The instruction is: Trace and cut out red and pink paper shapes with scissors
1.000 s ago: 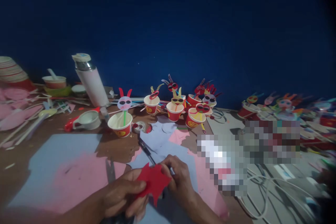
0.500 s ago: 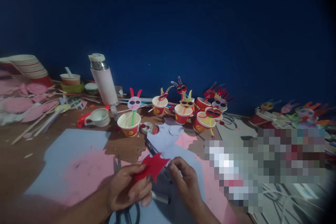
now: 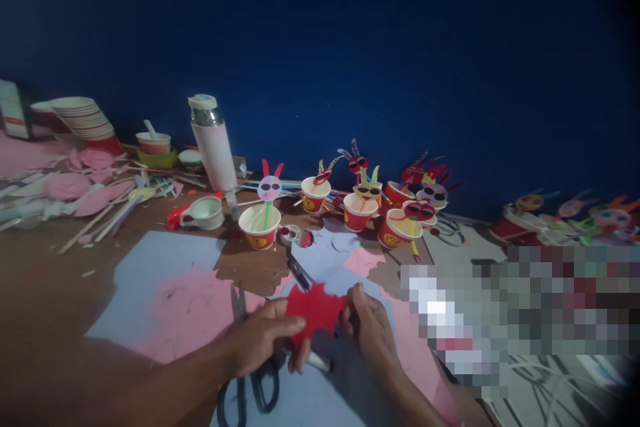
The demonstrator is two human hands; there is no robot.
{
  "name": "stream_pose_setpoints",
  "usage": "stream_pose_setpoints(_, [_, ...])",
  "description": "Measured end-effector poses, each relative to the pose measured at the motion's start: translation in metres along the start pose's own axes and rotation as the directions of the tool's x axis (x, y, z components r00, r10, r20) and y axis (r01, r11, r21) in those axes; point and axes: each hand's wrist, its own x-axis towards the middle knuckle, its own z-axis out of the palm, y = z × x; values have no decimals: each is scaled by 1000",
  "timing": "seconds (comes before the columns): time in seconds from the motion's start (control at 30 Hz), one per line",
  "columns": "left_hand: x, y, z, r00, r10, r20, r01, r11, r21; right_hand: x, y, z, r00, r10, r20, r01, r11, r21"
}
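My left hand (image 3: 270, 332) pinches a red paper cutout (image 3: 316, 310) with a jagged edge, thumb on top and fingers below. At the cutout's right edge, my right hand (image 3: 369, 323) has its fingertips closed on the paper; the exact contact is partly hidden. Black-handled scissors (image 3: 242, 397) lie under my left wrist, blades pointing away from me. A white marker (image 3: 320, 362) with a dark end rests below the cutout. Beyond it lies a dark pen-like tool (image 3: 299, 273). Pale blue paper (image 3: 165, 253) and pink paper (image 3: 193, 310) cover the table around my hands.
Paper cups with face figures on straws (image 3: 260, 230) stand across the table's middle. A tape roll (image 3: 290, 235), a white handled cup (image 3: 206, 213) and a tumbler (image 3: 213, 150) are behind. Stacked cups (image 3: 87, 123) and straws lie left; cables (image 3: 545, 387) lie right.
My right hand has come against the cutout's right edge, and the cutout now faces up flatter and wider. The view has shifted slightly, so the table's things sit further right.
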Motion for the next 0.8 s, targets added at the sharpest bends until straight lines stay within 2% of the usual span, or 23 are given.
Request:
stream_pose_setpoints(0.07, [4, 0, -4, 995, 44, -87, -43, 999, 16, 0, 0, 2, 998, -32, 56, 30, 999, 43])
stream_pose_setpoints(0.2, [8, -2, -11, 994, 48, -94, -41, 997, 72, 2, 2, 4, 985, -31, 169, 16, 996, 87])
stream_pose_setpoints(0.37, [5, -4, -16, 999, 24, -47, -16, 987, 159, 6, 1, 2, 992, 22, 124, -33, 996, 88])
stream_pose_setpoints(0.57, [4, -1, -17, 1000, 5, -17, -3, 991, 134, 5, 4, 1, 990, 34, 139, -40, 998, 41])
stream_pose_setpoints(0.67, [4, 5, -15, 999, 48, -1, -48, 998, 40, 3, 2, 0, 993, -22, 114, 21, 1000, 3])
stream_pose_setpoints(0.73, [5, 8, -13, 998, 62, 27, -60, 995, -74, 0, 0, -1, 988, -134, 75, 141, 985, -99])
stream_pose_setpoints(0.8, [6, 10, -13, 998, 38, 42, -30, 983, -179, -3, -3, -2, 963, -266, 52, 270, 936, -224])
